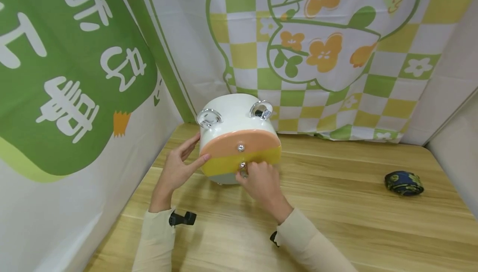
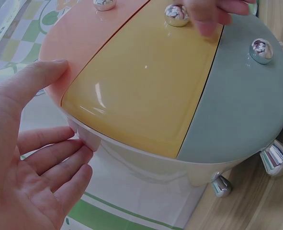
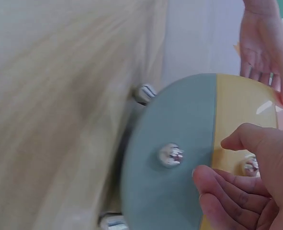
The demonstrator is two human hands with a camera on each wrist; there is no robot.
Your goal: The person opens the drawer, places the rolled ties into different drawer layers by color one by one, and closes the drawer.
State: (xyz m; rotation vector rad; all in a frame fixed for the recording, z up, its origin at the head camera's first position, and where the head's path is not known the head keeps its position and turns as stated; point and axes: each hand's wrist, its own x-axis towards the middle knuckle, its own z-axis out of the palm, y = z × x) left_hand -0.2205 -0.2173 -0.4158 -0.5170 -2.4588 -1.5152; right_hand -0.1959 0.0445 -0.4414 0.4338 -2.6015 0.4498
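Note:
A small rounded drawer box (image 1: 231, 110) with a white body and two silver ears stands on the table. Its front has a pink drawer (image 1: 220, 144) on top, a yellow drawer (image 2: 141, 72) in the middle and a blue-grey drawer (image 2: 242, 100) at the bottom, each with a silver knob. My left hand (image 1: 176, 170) is at the box's left side, fingers straight along it and thumb over the front edge. Loosely curled, my right hand (image 1: 263, 182) is at the front beside the yellow drawer's knob (image 1: 242, 165), thumb and fingers apart with nothing between them.
On the right of the wooden table (image 1: 336, 222) lies a rolled dark-blue patterned cloth strip (image 1: 404, 182). A checked curtain (image 1: 325, 114) hangs behind the box, and a green-and-white printed sheet (image 1: 74, 56) hangs at the left. Silver feet (image 2: 275, 158) hold the box up.

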